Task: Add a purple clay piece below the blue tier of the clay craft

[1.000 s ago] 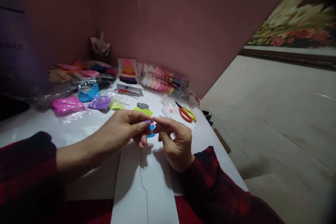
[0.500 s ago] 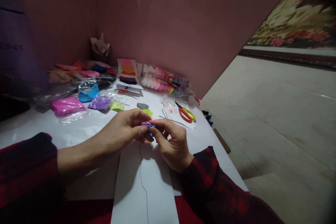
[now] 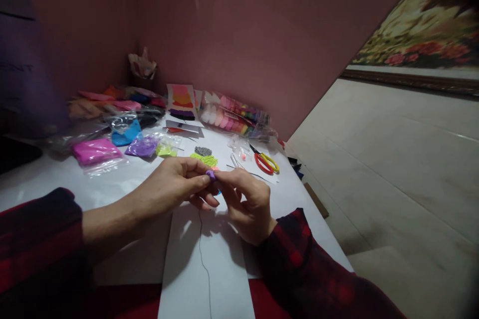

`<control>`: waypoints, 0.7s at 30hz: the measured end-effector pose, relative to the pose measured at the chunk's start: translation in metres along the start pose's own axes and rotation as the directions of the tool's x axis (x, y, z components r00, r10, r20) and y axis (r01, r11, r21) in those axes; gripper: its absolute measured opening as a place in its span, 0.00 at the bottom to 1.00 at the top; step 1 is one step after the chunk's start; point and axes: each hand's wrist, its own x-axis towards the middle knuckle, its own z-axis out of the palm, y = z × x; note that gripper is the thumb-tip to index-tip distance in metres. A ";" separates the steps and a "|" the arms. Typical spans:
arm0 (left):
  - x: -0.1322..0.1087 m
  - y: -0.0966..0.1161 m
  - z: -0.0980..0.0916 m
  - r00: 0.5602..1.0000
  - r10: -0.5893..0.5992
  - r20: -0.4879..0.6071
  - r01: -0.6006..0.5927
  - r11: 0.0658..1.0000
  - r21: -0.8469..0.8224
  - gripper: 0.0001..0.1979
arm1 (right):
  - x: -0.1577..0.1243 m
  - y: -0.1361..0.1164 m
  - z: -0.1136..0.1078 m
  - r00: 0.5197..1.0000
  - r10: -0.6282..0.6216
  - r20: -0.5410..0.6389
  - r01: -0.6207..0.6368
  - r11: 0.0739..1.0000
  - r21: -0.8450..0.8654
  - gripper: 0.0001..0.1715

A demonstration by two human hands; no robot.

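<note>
Nearest, below both hands, a white paper strip [image 3: 179,279] runs away from the wearer, with a thin wavy line [image 3: 205,271] along it leading up toward the gap under the fingers. Above the strip's far part, the left hand [image 3: 179,179] comes in from one side and the right hand [image 3: 247,204] from the other, their fingertips almost meeting. The small purple piece [image 3: 210,175] sits right between them, raised off the counter [image 3: 299,209]. The left hand pinches it between thumb and forefinger, its other fingers loosely curled underneath; the right forefinger reaches straight across to the piece and appears to touch its near-right edge. Whether the right thumb closes on it too, I cannot tell. The left hand thus has the firmer hold, though both are about equally near. The piece looks short and rounded, and the fingertips cover too much of it to show a long axis.

Just beyond the hands lie a lime-green patch [image 3: 205,159] and, past that, a grey patch [image 3: 203,151]. Farther off, scissors [image 3: 265,163] rest to the right of the hands, and a bagged purple packet [image 3: 142,146] lies to their left.
</note>
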 end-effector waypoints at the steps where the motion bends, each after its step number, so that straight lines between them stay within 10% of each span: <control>1: 0.001 -0.001 -0.001 1.000 0.000 0.005 0.000 1.000 -0.003 0.02 | 0.000 0.000 0.000 0.999 -0.032 0.010 0.032 0.999 -0.007 0.14; 21: -0.005 0.006 0.003 0.999 -0.005 -0.036 0.007 0.998 0.056 0.03 | 0.001 -0.001 0.002 0.989 0.140 -0.041 -0.139 0.990 0.025 0.11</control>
